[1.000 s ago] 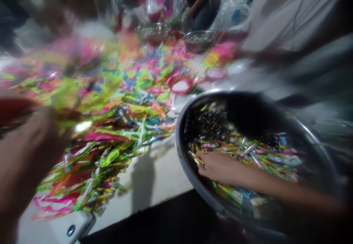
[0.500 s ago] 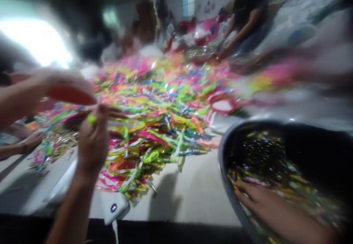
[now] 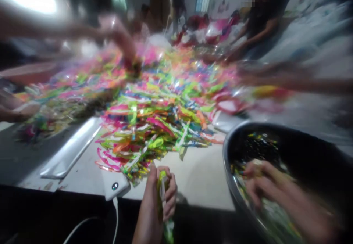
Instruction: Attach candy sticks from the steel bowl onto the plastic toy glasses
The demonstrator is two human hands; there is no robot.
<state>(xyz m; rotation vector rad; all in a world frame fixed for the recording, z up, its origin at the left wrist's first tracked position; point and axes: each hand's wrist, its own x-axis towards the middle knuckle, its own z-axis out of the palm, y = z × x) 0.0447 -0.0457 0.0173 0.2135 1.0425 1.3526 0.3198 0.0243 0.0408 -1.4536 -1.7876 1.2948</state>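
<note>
At the table's front edge my left hand (image 3: pixel 162 196) is closed around a yellow-green plastic piece (image 3: pixel 161 190) with a whitish strip; its green lower end hangs below my fingers. My right hand (image 3: pixel 264 181) is inside a dark basin (image 3: pixel 227 155) at the right, fingers curled together. Motion blur hides what they grip, if anything. Small mixed pieces (image 3: pixel 260 137), partly yellow and shiny, lie in the basin. Just beyond my left hand spreads a big heap of pink, green, orange and yellow plastic pieces (image 3: pixel 154 126).
A white power bank (image 3: pixel 117 185) with a white cable (image 3: pixel 116 214) lies at the table edge. Left of it rests a flat silvery packet (image 3: pixel 71 148). Blurred co-workers' arms (image 3: pixel 91 31) reach over the heap. Another person (image 3: pixel 267 20) stands at the back right.
My left hand has come down and right from over the heap to the table's front edge, with the yellow-green piece. My right hand has risen slightly inside the basin, its fingers now curled.
</note>
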